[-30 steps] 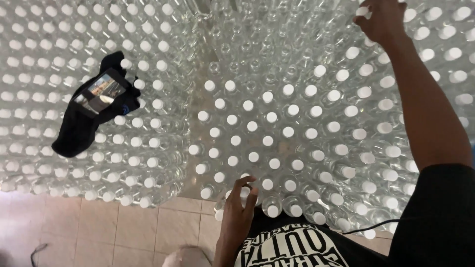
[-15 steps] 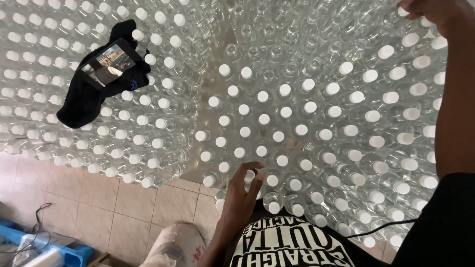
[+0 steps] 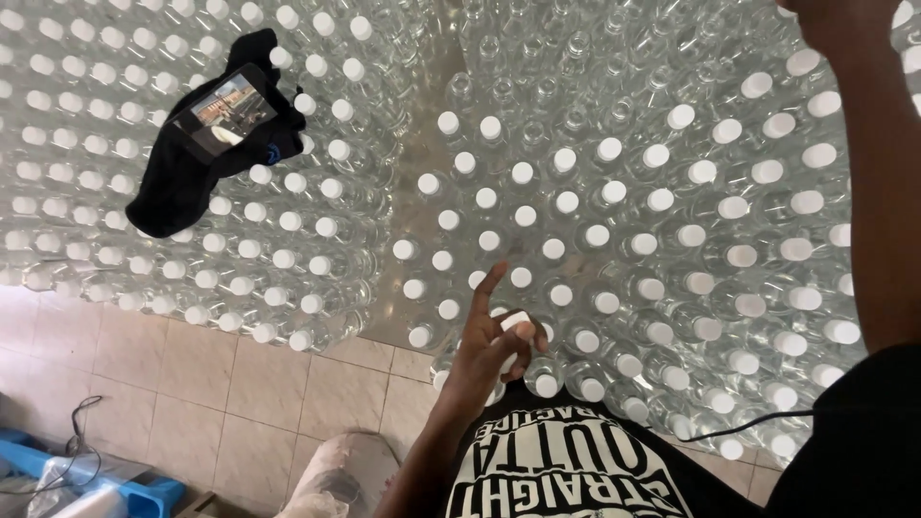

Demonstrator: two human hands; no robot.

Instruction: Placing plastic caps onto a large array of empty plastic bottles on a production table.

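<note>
Left hand (image 3: 494, 345) at lower centre, fingers pinching the white cap of a clear bottle (image 3: 515, 326), index lifted. Smooth, light, likely slippery plastic; best gripped at the ribbed cap or neck. Right hand (image 3: 833, 24) at upper right, fingers cut off: cannot tell.

bottles (image 3: 576, 206): we see them packed across the upper and middle frame
phone (image 3: 223, 108): upper left, on a cloth (image 3: 182, 187) lying over the bottles
left hand (image 3: 494, 341): lower centre, on a cap (image 3: 515, 322)
right hand (image 3: 839, 24): upper right corner
floor (image 3: 240, 403): lower left
</note>
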